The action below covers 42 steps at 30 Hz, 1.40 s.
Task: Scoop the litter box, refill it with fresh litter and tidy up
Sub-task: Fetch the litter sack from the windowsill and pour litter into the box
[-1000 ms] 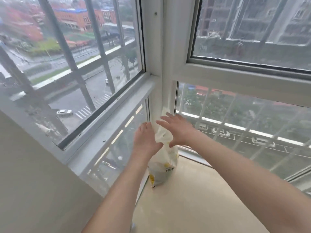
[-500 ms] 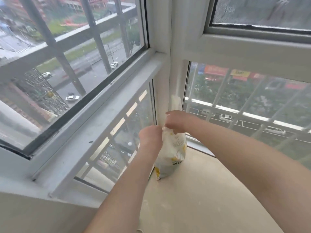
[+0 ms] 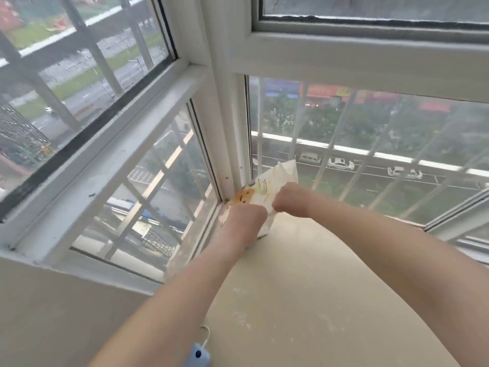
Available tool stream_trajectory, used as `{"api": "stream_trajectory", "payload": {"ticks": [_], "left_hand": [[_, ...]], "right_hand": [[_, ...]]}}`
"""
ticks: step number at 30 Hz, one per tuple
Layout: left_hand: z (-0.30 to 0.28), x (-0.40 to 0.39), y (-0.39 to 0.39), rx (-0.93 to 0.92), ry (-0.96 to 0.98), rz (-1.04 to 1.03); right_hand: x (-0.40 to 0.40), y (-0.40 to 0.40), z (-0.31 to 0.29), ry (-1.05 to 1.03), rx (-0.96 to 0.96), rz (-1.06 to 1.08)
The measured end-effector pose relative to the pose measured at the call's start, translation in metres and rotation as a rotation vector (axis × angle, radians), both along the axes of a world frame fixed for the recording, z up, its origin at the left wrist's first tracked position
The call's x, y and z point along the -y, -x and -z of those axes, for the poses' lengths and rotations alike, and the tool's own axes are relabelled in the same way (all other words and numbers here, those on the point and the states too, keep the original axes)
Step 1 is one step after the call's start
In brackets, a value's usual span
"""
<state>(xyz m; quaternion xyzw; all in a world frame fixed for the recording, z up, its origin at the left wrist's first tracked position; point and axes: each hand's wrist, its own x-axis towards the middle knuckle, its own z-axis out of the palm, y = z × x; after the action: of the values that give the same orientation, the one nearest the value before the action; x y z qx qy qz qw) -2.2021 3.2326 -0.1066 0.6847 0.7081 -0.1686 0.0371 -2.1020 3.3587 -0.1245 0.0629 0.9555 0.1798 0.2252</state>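
Both hands are clamped on the litter bag (image 3: pixel 260 192) right now: the left hand (image 3: pixel 244 217) is curled round the near lower side of it, and the right hand (image 3: pixel 291 200) is gripping the crumpled upper part, fingers tucked under so I can't see exactly how they're pinching. The bag itself is a whitish plastic one with yellow print and a little orange face on it, shoved right into the corner where the two windows meet, sitting on the pale window ledge (image 3: pixel 304 300) and leaning against the white window frame (image 3: pixel 227 144). The top flap sticks up behind the right hand. The ledge has some dusty specks on it, and there's a small blue gadget on a white cord (image 3: pixel 197 354) at the bottom edge of the view. No litter box or scoop anywhere in sight, so I can't say how the scooping went. My guess is this is the fetch-the-fresh-litter step, heading into the refill. Next move would be lifting the bag out of that corner; it looks soft and saggy, so probably support it from underneath and keep the opening up so nothing spills on the way.
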Motion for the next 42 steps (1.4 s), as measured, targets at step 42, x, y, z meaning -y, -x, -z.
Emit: {"api": "stream_trajectory", "payload": {"ticks": [42], "left_hand": [[0.116,0.399,-0.318,0.424,-0.053,0.434]], "right_hand": [[0.447,-0.403,0.104,0.198,-0.268,0.422]]}}
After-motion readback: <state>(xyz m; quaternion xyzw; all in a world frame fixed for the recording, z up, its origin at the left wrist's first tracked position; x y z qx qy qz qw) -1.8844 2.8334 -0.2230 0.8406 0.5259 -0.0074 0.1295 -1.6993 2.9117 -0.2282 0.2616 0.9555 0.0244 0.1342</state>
